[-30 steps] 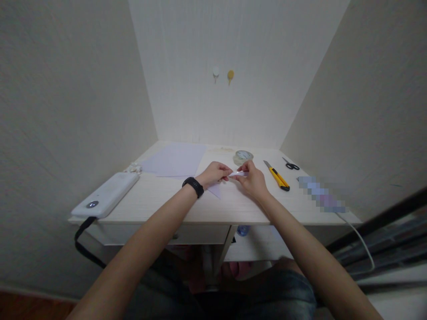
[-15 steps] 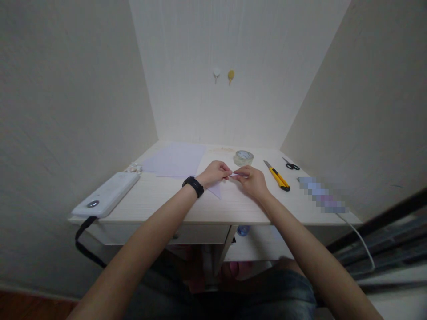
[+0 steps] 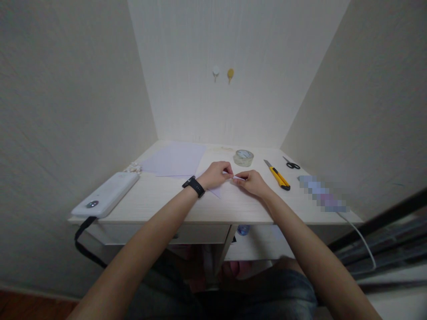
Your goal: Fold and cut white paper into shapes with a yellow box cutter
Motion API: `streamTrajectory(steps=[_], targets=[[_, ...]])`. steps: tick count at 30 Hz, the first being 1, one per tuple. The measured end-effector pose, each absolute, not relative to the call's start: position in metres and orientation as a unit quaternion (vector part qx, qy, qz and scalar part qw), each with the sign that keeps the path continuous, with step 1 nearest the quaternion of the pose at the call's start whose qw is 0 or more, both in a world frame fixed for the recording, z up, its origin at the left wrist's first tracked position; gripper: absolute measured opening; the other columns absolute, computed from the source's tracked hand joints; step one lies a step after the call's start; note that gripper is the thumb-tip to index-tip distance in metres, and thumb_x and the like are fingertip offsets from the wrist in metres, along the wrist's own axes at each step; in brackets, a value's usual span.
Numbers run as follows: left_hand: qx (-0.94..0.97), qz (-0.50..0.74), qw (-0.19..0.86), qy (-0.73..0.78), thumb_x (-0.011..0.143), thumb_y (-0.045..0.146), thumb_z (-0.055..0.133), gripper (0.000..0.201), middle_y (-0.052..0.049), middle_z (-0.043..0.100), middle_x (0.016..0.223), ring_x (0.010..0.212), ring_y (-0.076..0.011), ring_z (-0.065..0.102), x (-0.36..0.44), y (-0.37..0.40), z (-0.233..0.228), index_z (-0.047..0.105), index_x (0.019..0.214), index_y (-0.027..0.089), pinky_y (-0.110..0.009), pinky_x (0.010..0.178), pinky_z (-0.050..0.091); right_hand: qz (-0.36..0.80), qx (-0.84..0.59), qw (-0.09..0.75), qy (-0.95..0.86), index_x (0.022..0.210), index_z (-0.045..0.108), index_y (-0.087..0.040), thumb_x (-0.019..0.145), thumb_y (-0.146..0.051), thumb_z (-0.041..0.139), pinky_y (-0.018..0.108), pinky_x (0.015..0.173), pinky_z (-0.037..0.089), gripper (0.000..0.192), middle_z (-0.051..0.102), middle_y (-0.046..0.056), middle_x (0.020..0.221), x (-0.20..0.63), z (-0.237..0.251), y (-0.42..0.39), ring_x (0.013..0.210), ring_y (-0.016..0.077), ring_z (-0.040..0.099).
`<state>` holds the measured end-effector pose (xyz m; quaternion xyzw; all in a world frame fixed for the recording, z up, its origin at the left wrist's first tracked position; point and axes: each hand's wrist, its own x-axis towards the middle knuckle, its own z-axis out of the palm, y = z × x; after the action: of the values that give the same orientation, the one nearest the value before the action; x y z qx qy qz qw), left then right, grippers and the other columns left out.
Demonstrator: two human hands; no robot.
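Observation:
Above the middle of the desk, my two hands meet at a small piece of pale paper (image 3: 239, 178). My left hand (image 3: 216, 174), with a black watch (image 3: 194, 186) on its wrist, pinches the paper's left end. Thumb and fingers of my right hand (image 3: 252, 182) are closed on its right end. Under and beside my left hand lies a pale lilac piece of paper (image 3: 215, 191) with a pointed corner. Most of the held paper is hidden by my fingers, so its fold cannot be made out.
Pale sheets (image 3: 180, 159) lie at the back left, behind a white power bank (image 3: 106, 194). A roll of clear tape (image 3: 243, 158) stands behind my right hand. To the right are a yellow utility knife (image 3: 277, 176), black scissors (image 3: 292, 165) and a blurred-out object (image 3: 322, 194) with a white cable.
My right hand has shifted slightly down and its fingers have bent more. More of the paper shows between the two hands. My left fingers have curled a little.

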<state>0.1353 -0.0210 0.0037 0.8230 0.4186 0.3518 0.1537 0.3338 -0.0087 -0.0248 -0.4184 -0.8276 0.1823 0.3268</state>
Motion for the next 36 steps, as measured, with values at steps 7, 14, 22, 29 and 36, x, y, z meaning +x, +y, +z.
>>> streamTrajectory(steps=[7, 14, 22, 29, 36], targets=[[0.827, 0.364, 0.143, 0.405, 0.077, 0.014, 0.068, 0.005, -0.003, 0.071, 0.085, 0.081, -0.0151, 0.063, 0.133, -0.019, 0.003, 0.069, 0.08, 0.017, -0.025, 0.076, 0.045, 0.211, -0.402, 0.343, -0.822, 0.084, 0.08, -0.019, 0.084, -0.04, 0.056, 0.029, 0.058, 0.041, 0.032, 0.071, 0.001, 0.066, 0.337, -0.024, -0.005, 0.063, 0.0194, 0.06], [0.861, 0.273, 0.047, 0.427, 0.089, 0.024, 0.059, 0.02, -0.009, 0.075, 0.094, 0.091, -0.0225, 0.068, 0.13, -0.016, -0.003, 0.075, 0.099, 0.018, -0.031, 0.08, 0.047, 0.096, -0.427, 0.341, -0.832, 0.094, 0.08, -0.021, 0.085, -0.032, 0.061, 0.033, 0.073, 0.047, 0.023, 0.077, 0.009, 0.093, 0.337, -0.023, -0.005, 0.084, 0.0242, 0.068], [0.844, 0.282, 0.048, 0.454, 0.084, 0.032, 0.067, 0.028, -0.007, 0.076, 0.097, 0.091, -0.0213, 0.069, 0.128, -0.02, 0.0, 0.074, 0.109, 0.019, -0.029, 0.08, 0.049, 0.163, -0.435, 0.43, -0.774, 0.086, 0.079, -0.021, 0.08, -0.025, 0.067, 0.035, 0.075, 0.051, 0.015, 0.078, 0.008, 0.089, 0.348, -0.026, 0.001, 0.082, 0.0247, 0.071], [0.838, 0.294, -0.006, 0.46, 0.091, 0.028, 0.058, 0.022, -0.007, 0.076, 0.096, 0.091, -0.0224, 0.07, 0.13, -0.021, -0.001, 0.076, 0.103, 0.022, -0.031, 0.081, 0.048, 0.107, -0.415, 0.494, -0.756, 0.09, 0.078, -0.021, 0.075, -0.026, 0.071, 0.035, 0.079, 0.053, 0.018, 0.077, 0.009, 0.093, 0.337, -0.021, -0.011, 0.082, 0.0234, 0.07], [0.829, 0.37, 0.025, 0.418, 0.09, 0.029, 0.064, 0.024, -0.006, 0.074, 0.11, 0.103, -0.0207, 0.068, 0.135, -0.024, 0.002, 0.073, 0.11, 0.021, -0.031, 0.091, 0.049, 0.15, -0.404, 0.559, -0.708, 0.081, 0.077, -0.02, 0.074, -0.033, 0.072, 0.033, 0.07, 0.053, 0.015, 0.076, 0.007, 0.082, 0.33, -0.015, -0.018, 0.073, 0.021, 0.068]])
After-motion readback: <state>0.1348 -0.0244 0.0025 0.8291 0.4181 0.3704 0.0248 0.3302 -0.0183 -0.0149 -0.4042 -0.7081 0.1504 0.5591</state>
